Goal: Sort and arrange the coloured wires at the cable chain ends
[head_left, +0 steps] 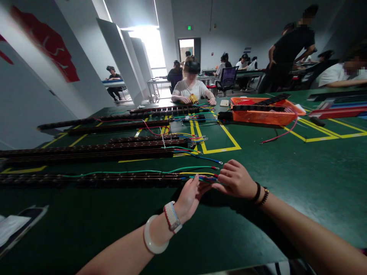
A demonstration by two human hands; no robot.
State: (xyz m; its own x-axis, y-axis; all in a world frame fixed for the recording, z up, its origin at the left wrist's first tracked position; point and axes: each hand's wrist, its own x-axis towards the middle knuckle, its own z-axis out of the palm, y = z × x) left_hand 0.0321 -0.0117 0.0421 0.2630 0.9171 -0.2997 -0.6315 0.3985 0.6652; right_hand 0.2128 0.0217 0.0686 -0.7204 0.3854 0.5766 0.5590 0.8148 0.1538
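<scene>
Colored wires (183, 173) with ring terminals come out of the right end of a long black cable bundle (114, 178) lying across the green table. My left hand (190, 198) is closed round these wires near their ends, palm partly turned up. Just right of it, my right hand (236, 178) has its fingers curled at the wire tips, with the thumb beneath. A green wire (183, 168) with a red terminal and a blue wire (206, 157) stretch out behind my hands.
More black bundles (143, 152) lie farther back on the table (286, 168), with yellow tape lines. An orange basket (260, 116) stands at the back right, near red and blue strips (341, 111). Opposite sits a person (190, 88) with a yellow tool (194, 99). A tray (23, 225) lies at left.
</scene>
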